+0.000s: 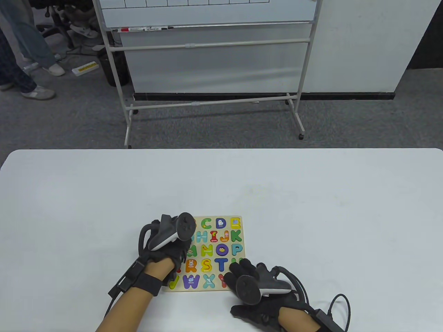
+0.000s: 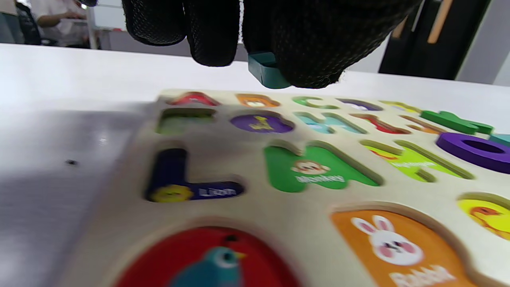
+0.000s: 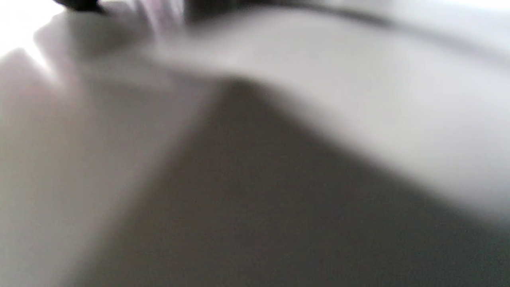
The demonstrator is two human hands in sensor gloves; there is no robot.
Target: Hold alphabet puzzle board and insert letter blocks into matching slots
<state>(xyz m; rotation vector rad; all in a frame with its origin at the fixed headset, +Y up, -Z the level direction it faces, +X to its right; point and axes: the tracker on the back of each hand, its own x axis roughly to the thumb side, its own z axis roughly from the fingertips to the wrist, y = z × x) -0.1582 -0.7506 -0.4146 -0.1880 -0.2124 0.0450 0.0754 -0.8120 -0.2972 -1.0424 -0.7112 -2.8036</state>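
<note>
An alphabet puzzle board (image 1: pixel 221 254) is seen lying flat on the white tabletop (image 1: pixel 311 207), toward the near edge at about 6 o'clock. The left hand (image 1: pixel 166 249) is held over the board's left columns, at 9 o'clock of it; in the left wrist view a teal letter block (image 2: pixel 265 71) is pinched between its gloved fingers (image 2: pixel 318 44), above the board and clear of the recesses. Empty slots for L (image 2: pixel 187 177), M (image 2: pixel 314 169) and R (image 2: pixel 398 247) are shown with animal pictures; a purple O (image 2: pixel 478 149) and green K (image 2: pixel 456 121) are seated. The right hand (image 1: pixel 249 282) is laid at the board's 5 o'clock corner, fingers stretched onto its edge. Nothing is resolved in the blurred right wrist view.
</note>
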